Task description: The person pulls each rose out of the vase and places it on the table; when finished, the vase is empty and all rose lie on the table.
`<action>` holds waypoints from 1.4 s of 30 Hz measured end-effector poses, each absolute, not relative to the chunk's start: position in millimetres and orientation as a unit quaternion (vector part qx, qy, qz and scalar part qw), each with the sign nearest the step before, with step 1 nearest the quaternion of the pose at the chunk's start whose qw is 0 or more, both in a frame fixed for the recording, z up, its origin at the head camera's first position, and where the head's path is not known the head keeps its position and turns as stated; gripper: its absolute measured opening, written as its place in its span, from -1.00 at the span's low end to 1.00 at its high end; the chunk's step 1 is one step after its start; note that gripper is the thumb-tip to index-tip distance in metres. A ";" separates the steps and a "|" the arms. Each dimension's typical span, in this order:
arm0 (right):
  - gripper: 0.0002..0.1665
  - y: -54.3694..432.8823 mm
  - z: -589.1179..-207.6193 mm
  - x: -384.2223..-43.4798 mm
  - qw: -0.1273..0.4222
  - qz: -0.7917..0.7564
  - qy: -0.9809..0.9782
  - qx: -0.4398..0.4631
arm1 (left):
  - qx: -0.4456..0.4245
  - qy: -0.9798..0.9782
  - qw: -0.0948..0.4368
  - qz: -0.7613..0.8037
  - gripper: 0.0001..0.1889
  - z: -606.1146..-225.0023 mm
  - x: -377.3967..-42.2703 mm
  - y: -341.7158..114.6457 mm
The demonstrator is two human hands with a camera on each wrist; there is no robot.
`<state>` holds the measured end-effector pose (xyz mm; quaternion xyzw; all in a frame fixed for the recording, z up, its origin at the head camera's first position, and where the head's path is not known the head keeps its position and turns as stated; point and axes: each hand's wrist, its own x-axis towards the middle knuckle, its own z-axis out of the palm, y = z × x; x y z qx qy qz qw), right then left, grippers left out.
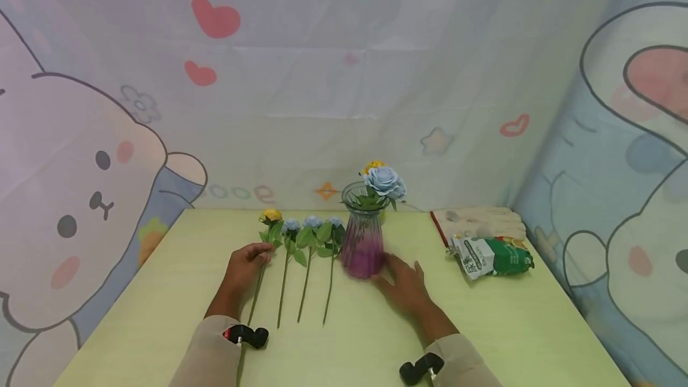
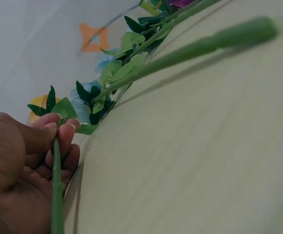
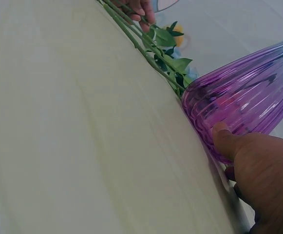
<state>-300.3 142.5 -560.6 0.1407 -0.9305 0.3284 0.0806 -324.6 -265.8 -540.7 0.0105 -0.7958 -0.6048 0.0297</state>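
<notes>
A yellow artificial rose (image 1: 271, 215) lies tilted on the table at the left end of a row of flowers. My left hand (image 1: 248, 264) pinches its green stem (image 2: 57, 180) between thumb and fingertips, just below the leaves. Beside it lie several blue roses (image 1: 312, 221), stems toward me. To their right stands a ribbed glass vase (image 1: 363, 243), purple at the bottom and clear at the top, holding a large blue rose (image 1: 385, 181) and a yellow flower (image 1: 373, 166). My right hand (image 1: 404, 288) rests at the vase's lower right, thumb (image 3: 224, 139) against its base and fingers loosely spread.
On the right of the pale yellow table (image 1: 462, 327) is a green and white packet (image 1: 497, 257). Behind it lie off-white gloves (image 1: 481, 221) with a red edge. A printed cloth backdrop (image 1: 322, 76) hangs behind the table and at both sides.
</notes>
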 end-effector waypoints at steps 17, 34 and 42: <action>-0.19 141.6 -556.9 -296.4 0.093 0.327 -0.929 0.146 | 0.030 -0.872 0.139 -0.468 -0.68 -548.1 -323.7 -267.1; -0.17 142.5 -563.9 -297.4 0.096 0.322 -0.931 0.144 | -0.010 -0.869 0.183 -0.460 -0.60 -534.0 -321.7 -256.5; -0.19 141.4 -559.2 -295.4 0.101 0.334 -0.925 0.150 | -0.077 -0.861 0.178 -0.470 -0.56 -495.6 -313.0 -221.3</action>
